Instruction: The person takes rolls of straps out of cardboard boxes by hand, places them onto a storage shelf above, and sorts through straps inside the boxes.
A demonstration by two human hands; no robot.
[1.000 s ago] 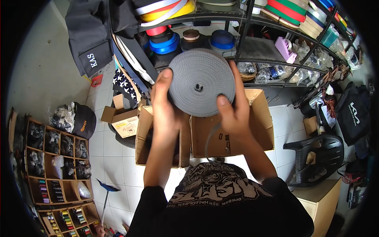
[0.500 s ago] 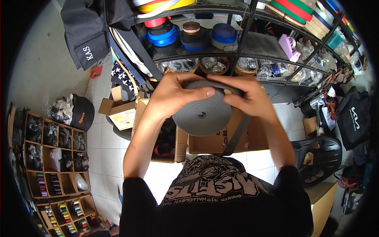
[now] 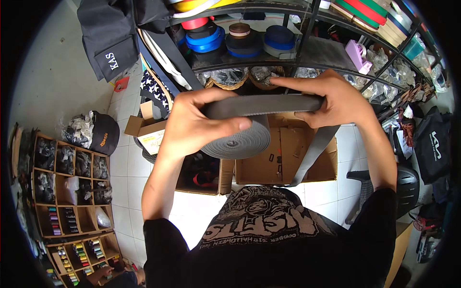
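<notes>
A coiled roll of grey webbing (image 3: 242, 143) is held up in front of my chest. My left hand (image 3: 194, 126) grips the roll's left side, its thumb lying across the top of the coil. From the roll a flat strip of webbing (image 3: 269, 103) runs to the right into my right hand (image 3: 336, 102). There my thumb and lower fingers pinch the strip, while the index finger stretches out to the left. Beyond that hand the loose webbing tail (image 3: 314, 156) hangs down past an open cardboard box (image 3: 249, 175) toward my shirt.
Dark shelves (image 3: 221, 63) ahead carry blue webbing rolls (image 3: 205, 41) and wicker baskets (image 3: 229, 85). At left stands a wooden pigeonhole rack (image 3: 72, 173) with thread spools. A black chair (image 3: 406, 185) is at right. Another person's hand (image 3: 98, 274) shows at the lower left.
My right hand has moved right, away from the roll, drawing out a length of webbing. The roll has tilted and shifted slightly left, still in my left hand.
</notes>
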